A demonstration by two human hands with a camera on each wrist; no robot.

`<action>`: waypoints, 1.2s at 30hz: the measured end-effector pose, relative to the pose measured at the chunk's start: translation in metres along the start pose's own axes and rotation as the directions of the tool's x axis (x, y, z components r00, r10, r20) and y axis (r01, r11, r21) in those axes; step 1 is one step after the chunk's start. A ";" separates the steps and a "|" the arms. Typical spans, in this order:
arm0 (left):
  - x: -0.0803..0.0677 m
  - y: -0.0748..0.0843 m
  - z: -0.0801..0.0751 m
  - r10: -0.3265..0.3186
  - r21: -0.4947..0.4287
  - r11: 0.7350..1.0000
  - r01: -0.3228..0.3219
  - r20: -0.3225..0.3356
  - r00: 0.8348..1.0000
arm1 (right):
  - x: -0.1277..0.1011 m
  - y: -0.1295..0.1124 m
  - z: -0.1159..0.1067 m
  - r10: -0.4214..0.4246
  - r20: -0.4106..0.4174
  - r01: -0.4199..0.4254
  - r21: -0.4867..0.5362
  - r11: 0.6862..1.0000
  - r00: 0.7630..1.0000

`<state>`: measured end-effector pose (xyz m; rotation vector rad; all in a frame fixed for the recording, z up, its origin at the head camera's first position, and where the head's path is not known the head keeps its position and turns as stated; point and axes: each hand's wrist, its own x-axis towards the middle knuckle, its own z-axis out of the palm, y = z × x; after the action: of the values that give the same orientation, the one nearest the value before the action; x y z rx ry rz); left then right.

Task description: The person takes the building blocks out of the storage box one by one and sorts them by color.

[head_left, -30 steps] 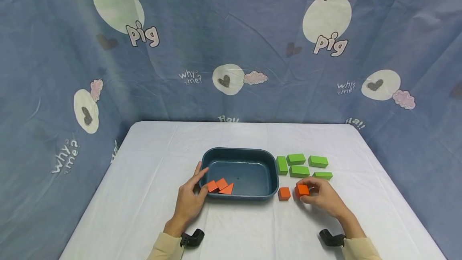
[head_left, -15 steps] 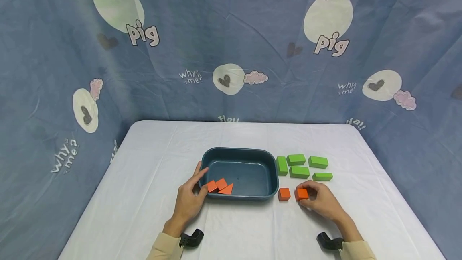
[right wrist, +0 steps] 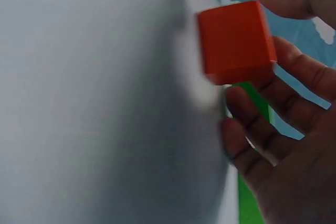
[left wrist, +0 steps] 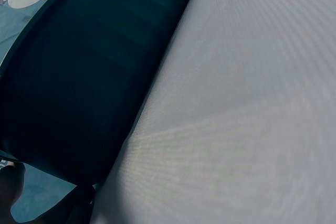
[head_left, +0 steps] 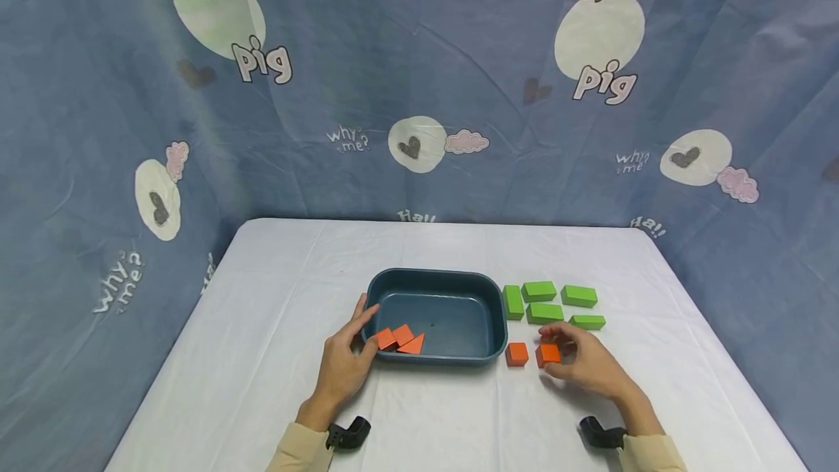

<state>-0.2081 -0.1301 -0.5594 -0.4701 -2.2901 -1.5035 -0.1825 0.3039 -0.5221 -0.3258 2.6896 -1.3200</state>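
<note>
The right hand (head_left: 586,364) has its fingers loosely curled around the orange cube (head_left: 549,355) on the table, not clearly pinching it. The left hand (head_left: 347,359) rests open against the blue tray (head_left: 435,277). The loose grip could let the cube slip and knock the second cube (head_left: 516,353) just beside it.

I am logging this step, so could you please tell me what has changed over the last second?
The right hand has lowered its orange cube from just above the cloth down onto the table, beside the other loose orange cube, and its fingers have loosened around it. The left hand, the blue tray and the green blocks stayed put.
</note>
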 end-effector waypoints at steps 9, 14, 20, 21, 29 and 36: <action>0.001 0.000 -0.003 -0.005 -0.008 1.000 0.005 0.001 1.000 | 0.018 -0.031 -0.019 -0.128 -0.053 0.125 -0.057 0.991 0.990; 0.000 -0.001 -0.002 -0.002 -0.008 1.000 0.002 0.008 1.000 | 0.031 -0.048 -0.024 -0.185 -0.056 0.181 -0.058 0.982 0.981; -0.001 -0.001 -0.003 -0.011 -0.015 1.000 0.011 0.014 1.000 | 0.049 -0.064 -0.021 -0.236 -0.042 0.235 -0.039 0.971 0.971; -0.001 -0.001 -0.003 -0.012 -0.014 1.000 0.012 0.014 1.000 | 0.052 -0.068 -0.020 -0.243 -0.038 0.243 -0.027 0.970 0.969; -0.002 -0.001 -0.003 -0.012 -0.009 1.000 0.012 0.015 1.000 | 0.075 -0.089 -0.010 -0.294 0.011 0.294 -0.006 0.956 0.956; -0.001 -0.002 -0.004 -0.015 -0.010 1.000 0.016 0.017 1.000 | 0.095 -0.103 -0.001 -0.335 0.031 0.334 0.043 0.942 0.942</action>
<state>-0.2076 -0.1343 -0.5604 -0.4711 -2.3051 -1.5254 -0.2606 0.2195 -0.4418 -0.8275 2.6567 -1.4254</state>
